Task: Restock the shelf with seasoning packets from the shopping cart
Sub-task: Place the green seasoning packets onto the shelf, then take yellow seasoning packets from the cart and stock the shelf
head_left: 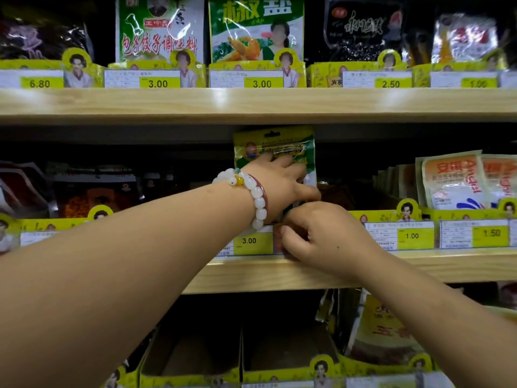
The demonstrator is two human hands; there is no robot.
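Observation:
A yellow-green seasoning packet (275, 144) stands upright on the middle shelf (279, 271), its top just under the shelf above. My left hand (282, 180), with a white bead bracelet on the wrist, lies over the packet's front and grips it. My right hand (313, 233) is just below, fingers curled at the packet's bottom edge and the front of the yellow display box with the 3.00 price tag (250, 241). The packet's lower half is hidden behind both hands. The shopping cart is out of view.
The upper shelf (251, 105) holds green packets (256, 29) and dark ones in yellow boxes. White-orange packets (453, 180) stand at the right of the middle shelf, dark packets (92, 191) at the left. Yellow boxes (190, 359) sit on the lower shelf.

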